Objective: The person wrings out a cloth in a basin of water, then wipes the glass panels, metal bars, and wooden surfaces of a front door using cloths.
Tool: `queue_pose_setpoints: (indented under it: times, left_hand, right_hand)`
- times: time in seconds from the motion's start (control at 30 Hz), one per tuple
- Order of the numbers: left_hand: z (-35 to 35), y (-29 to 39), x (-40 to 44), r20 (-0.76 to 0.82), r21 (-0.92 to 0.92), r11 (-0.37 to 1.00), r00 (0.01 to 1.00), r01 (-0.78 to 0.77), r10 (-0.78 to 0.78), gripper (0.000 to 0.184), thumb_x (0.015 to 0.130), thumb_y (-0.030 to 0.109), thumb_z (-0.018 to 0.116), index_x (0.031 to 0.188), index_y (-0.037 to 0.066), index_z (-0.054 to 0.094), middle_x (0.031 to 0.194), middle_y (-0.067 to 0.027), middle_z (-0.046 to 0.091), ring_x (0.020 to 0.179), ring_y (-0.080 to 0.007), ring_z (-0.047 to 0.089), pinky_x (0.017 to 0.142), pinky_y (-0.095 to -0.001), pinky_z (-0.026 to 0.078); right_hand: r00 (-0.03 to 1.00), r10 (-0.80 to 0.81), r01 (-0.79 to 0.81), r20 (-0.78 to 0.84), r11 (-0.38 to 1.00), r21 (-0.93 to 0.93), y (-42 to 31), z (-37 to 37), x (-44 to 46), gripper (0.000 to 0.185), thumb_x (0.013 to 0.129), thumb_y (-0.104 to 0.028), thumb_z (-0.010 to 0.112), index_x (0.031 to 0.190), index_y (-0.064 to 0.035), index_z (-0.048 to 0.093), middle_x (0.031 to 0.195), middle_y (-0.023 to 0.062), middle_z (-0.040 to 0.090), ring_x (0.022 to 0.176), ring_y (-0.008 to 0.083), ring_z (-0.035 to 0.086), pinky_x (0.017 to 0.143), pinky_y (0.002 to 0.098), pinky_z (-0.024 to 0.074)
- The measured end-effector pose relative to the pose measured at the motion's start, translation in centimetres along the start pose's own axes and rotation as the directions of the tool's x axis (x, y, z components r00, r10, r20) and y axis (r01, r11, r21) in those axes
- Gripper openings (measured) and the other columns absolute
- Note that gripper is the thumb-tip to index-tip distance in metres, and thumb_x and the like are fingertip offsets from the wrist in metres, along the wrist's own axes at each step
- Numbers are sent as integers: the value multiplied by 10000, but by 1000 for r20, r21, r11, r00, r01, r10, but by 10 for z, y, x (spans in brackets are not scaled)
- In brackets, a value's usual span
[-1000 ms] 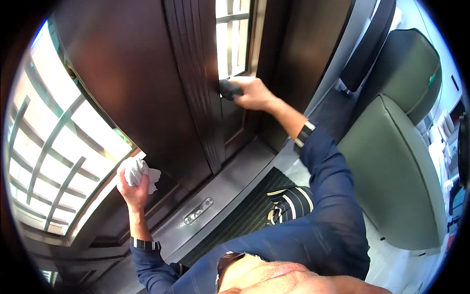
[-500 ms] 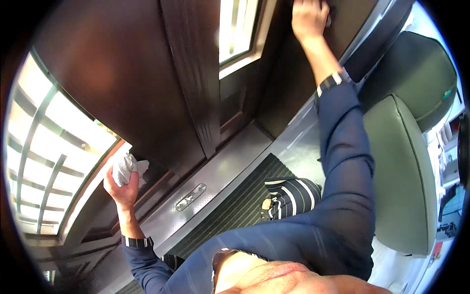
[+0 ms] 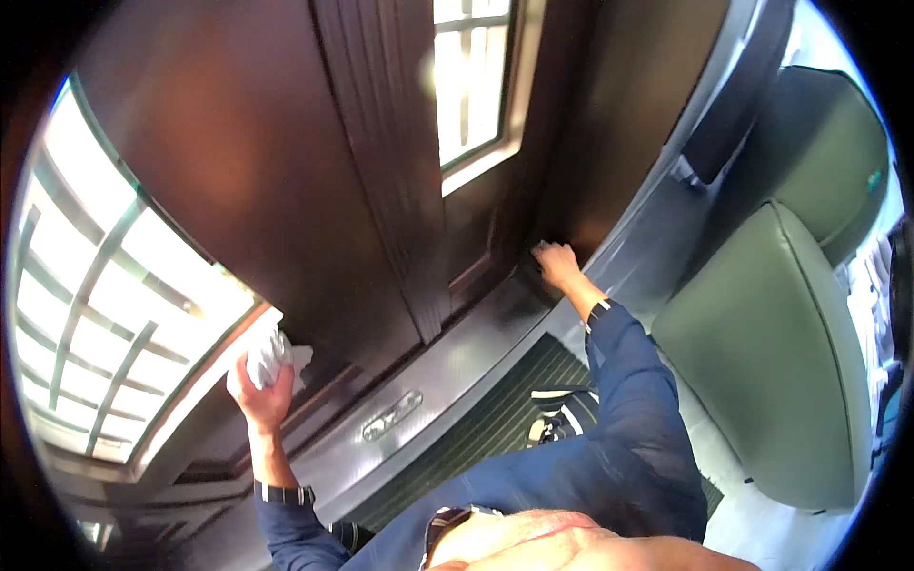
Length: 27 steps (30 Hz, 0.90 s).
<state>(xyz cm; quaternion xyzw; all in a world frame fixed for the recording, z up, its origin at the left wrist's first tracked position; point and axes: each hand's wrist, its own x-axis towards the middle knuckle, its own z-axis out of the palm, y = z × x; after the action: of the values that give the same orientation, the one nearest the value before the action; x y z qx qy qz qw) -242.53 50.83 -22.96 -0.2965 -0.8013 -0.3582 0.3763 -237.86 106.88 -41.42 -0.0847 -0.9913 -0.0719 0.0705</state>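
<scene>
Cloth, white and crumpled, sat in the left hand at the lower left of the frame, beside the bright window. Fingers and thumb were closed around it, one loose flap sticking out; that grip probably kept it bunched into a pad near the dark door. Right of centre, the right hand was at the foot of the dark panel, its arm stretched out, seemingly because that low corner lay at the end of its reach. Its fingers looked curled, but whether they had hold of anything could not be told. Below the door ran the metal sill, then a ribbed mat, likely laid there for feet. Green chairs stood at the right edge.
</scene>
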Motion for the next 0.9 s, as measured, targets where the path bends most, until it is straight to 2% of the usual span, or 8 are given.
queue_pose_setpoints:
  times: [0.1,0.17,0.23,0.33,0.47,0.53,0.67,0.9]
  left_hand:
    - [5,-7,-6,-12,61,998,1000,-3,4,441,636,147,738,1000,-8,542,839,-173,606,749,-342,602,691,-396,467]
    - [7,-10,-7,-11,61,998,1000,-13,14,443,631,145,734,1000,-7,542,847,-174,605,757,-344,601,691,-398,466]
    - [7,-13,-9,-14,89,995,999,-47,48,450,624,142,726,1007,-5,542,859,-179,602,768,-349,600,690,-402,464]
    - [9,-16,-11,-20,81,996,999,-45,47,485,621,139,728,1039,-12,533,878,-188,604,778,-353,601,705,-404,467]
    - [11,-23,-15,-33,136,988,997,-69,74,516,618,135,745,1065,-18,539,932,-187,610,826,-344,605,742,-402,471]
    - [12,-25,-18,-42,96,994,997,-56,60,502,630,116,747,1069,-16,544,945,-179,614,847,-329,613,770,-395,477]
    - [6,-23,-14,-15,98,990,994,-104,106,493,640,90,743,1078,-11,540,943,-177,623,835,-316,627,764,-375,490]
    - [2,-8,-10,34,122,988,995,-97,94,473,670,61,727,1092,-10,527,969,-178,635,859,-288,641,789,-357,497]
  right_hand:
    - [844,-95,91,-528,995,-34,3,-146,23,361,696,-32,551,1044,-105,617,1071,130,620,928,279,588,722,413,435]
    - [531,-242,149,-812,970,-192,6,-259,37,357,707,-15,541,1035,-120,637,1014,117,640,965,263,588,766,394,421]
    - [360,-343,-97,-868,911,-400,18,-351,38,342,712,-44,563,1038,-125,627,1048,110,603,1064,254,540,790,411,410]
    - [230,-254,-448,-939,829,-334,34,-432,46,437,674,-94,635,1102,-164,590,1106,30,574,1124,238,505,908,464,393]
    - [388,-267,-486,-882,754,-442,30,-416,38,275,741,-55,565,1016,-58,582,1125,100,565,1133,277,496,893,443,382]
    - [550,-149,-554,-822,672,-492,26,-358,34,423,684,-107,634,1093,-203,583,1149,-13,553,1142,222,490,917,556,370]
    - [630,-106,-428,-769,779,-458,33,-236,19,284,800,-176,548,1082,-206,575,1183,-32,541,1133,206,491,886,692,315]
    - [863,8,-279,-506,841,-464,2,-78,-21,312,817,-244,522,1128,-212,537,1236,-46,479,1180,164,418,861,719,329]
